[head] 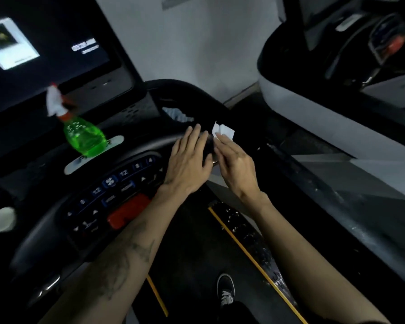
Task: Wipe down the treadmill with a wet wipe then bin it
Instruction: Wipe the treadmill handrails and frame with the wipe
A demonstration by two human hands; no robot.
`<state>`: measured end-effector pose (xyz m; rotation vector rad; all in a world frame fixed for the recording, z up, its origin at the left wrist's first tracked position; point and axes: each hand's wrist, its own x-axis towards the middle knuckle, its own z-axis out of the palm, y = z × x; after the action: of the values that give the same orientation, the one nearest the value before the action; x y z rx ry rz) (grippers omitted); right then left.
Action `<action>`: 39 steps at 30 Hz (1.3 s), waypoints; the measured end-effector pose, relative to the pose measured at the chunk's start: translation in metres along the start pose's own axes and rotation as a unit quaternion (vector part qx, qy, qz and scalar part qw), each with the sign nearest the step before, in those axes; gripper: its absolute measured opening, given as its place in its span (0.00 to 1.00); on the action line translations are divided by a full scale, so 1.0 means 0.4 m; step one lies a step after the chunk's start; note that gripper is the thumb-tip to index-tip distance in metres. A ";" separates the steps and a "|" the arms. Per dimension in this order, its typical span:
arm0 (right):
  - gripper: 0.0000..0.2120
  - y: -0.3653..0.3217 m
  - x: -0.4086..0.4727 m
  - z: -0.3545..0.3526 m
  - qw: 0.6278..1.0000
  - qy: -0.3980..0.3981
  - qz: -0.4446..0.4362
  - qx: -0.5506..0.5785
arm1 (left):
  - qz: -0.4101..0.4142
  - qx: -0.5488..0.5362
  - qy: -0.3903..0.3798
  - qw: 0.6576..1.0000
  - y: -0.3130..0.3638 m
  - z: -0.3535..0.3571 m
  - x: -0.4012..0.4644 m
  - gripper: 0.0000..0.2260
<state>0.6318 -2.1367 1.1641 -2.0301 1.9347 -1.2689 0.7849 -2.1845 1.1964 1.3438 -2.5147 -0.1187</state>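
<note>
Wipe (223, 131), white and folded, sits at the fingertips of the right hand (235, 166), on the treadmill's (197, 99) black rail at the console's right end. Right fingers extended over it, pressing; a grip can't be confirmed. Left hand (188, 160) just beside, fingers straight, flat on the rail, holding nothing. Keypad (117, 190) numbers readable: 12, 8, 4; screen (45, 43) text too blurred. Green spray bottle (80, 132) stands left on the console. Open floor gap right of the rail, before the next machine (313, 108).
</note>
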 end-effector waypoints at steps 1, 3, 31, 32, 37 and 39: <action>0.18 0.025 0.003 -0.018 1.000 0.002 0.014 -0.003 | 0.015 -0.003 -0.007 1.000 0.016 0.013 0.028 0.32; 0.19 0.073 0.007 -0.050 0.999 0.012 0.041 -0.014 | 0.048 -0.008 -0.016 0.999 0.043 0.037 0.082 0.31; 0.25 0.237 -0.006 0.126 0.920 0.008 0.204 -0.336 | 0.408 -0.109 -0.040 0.906 0.032 0.356 0.533 0.14; 0.26 0.231 -0.005 0.131 0.914 0.002 0.213 -0.345 | 0.421 -0.105 -0.026 0.901 0.034 0.361 0.541 0.13; 0.30 0.224 -0.044 0.133 0.893 -0.022 0.265 -0.363 | 0.477 -0.089 0.004 0.874 0.043 0.389 0.588 0.11; 0.33 0.212 -0.064 0.143 0.880 -0.010 0.289 -0.377 | 0.506 -0.084 0.010 0.859 0.040 0.395 0.609 0.11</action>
<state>0.6004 -2.1599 1.0660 -1.3870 3.0071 -0.3683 0.5988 -2.3861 1.1004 -0.1473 -2.7499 -0.0888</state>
